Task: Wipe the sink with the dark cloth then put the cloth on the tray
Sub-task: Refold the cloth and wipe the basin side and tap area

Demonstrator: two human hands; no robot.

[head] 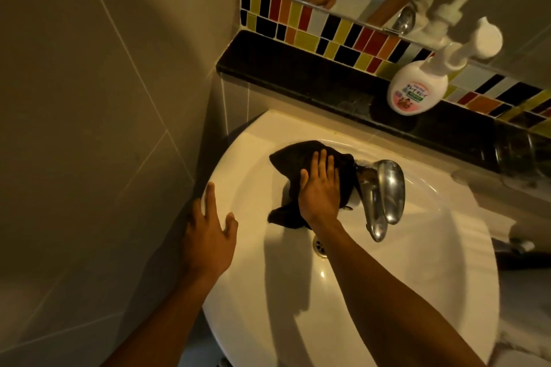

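Observation:
The dark cloth (pixel 293 158) lies crumpled on the back left of the white sink (pixel 256 265), partly on the rim and partly down the basin wall. My right hand (pixel 320 188) presses flat on top of the cloth, fingers together and pointing to the back wall. My left hand (pixel 208 229) rests on the sink's left rim with fingers spread, holding nothing. No tray can be seen.
A chrome tap (pixel 384 197) stands just right of the cloth, its spout over the drain (pixel 320 246). A white pump soap bottle (pixel 417 89) sits on the black ledge (pixel 298 68) behind. Beige wall tiles close in on the left; a mirror hangs above.

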